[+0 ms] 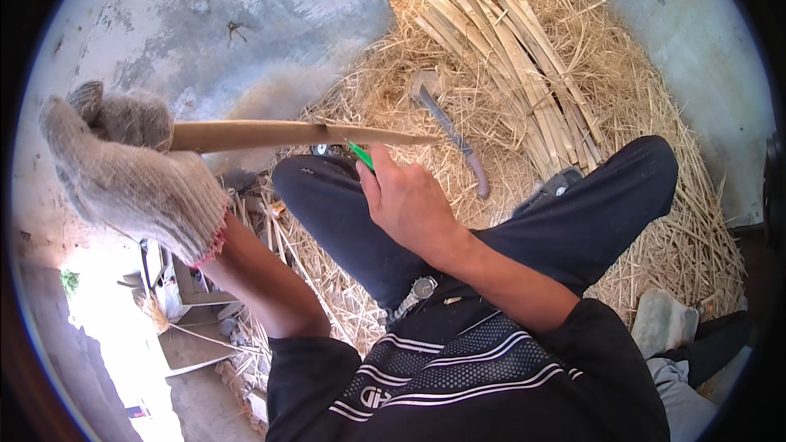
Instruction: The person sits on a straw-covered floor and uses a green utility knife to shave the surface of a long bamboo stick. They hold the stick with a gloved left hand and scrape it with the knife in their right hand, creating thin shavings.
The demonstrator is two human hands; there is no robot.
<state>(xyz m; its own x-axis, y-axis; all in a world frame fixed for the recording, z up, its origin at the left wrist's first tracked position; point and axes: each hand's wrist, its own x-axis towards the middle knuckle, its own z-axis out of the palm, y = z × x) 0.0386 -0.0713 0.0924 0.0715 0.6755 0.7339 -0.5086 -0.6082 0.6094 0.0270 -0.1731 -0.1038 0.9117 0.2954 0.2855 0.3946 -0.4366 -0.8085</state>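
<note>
My left hand (139, 160), in a knitted grey-white work glove, is closed around one end of a long pale strip of split bamboo or wood (262, 135). The strip lies almost level and reaches right, over my knee, tapering toward its far end. My bare right hand (409, 205) is closed on a small green-handled tool (360, 155), which meets the strip near a dark mark on it. The tool's blade or working end cannot be made out. Beyond my right hand, a long knife (454, 139) with a dark wrapped handle lies on the shavings.
A bundle of split strips (524, 65) lies ahead on straw-like shavings (639, 90). A concrete surface (270, 16) borders them at the left. My bent legs (573, 205) frame the work area, with a wristwatch (422, 288) at my lap. A pale stone block (663, 323) sits at the right.
</note>
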